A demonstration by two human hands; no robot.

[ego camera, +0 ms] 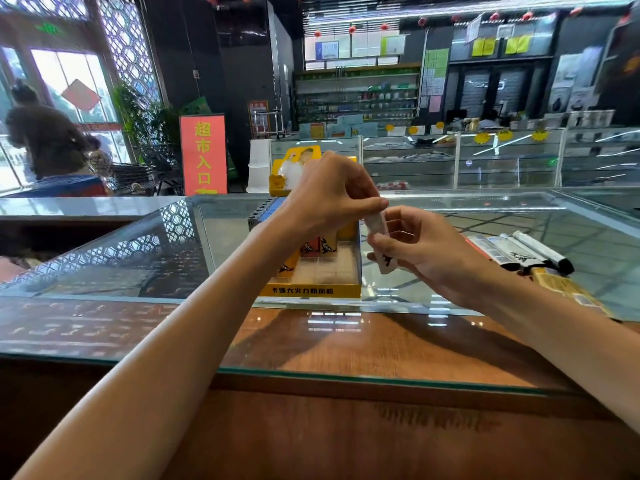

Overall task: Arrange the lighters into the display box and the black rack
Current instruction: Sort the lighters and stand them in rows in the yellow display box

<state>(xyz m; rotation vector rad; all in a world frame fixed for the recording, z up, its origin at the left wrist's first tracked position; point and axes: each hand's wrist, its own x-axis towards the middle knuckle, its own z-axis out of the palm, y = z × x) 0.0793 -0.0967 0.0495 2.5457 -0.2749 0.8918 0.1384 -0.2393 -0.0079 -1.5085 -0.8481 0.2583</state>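
**A:** What is each grip doing?

**B:** Both are on one thing. The left hand [329, 195] pinches the top end of a slim white plastic lighter [378, 226] between thumb and forefinger. The right hand [422, 251] has its fingers curled round the lower body. Neither grip is slack.

**A:** Why two hands on it?

**B:** I'd judge it is being turned or steadied so that it goes in upright, like the ones standing in the box.

**A:** Where would it go?

**B:** Just below and left of the grip sits the yellow cardboard display box [311, 291]. A few yellow and red lighters [317, 245] stand in its rear cells, and the front cells are unfilled. Beyond the box, farther from the grip, is the black slotted rack [258, 213], with blue tops showing.

**A:** And the supply?

**B:** A loose pile of lighters [526, 247] lies on the glass worktop [138, 258], to the right of the right hand's grip and near enough for picking.
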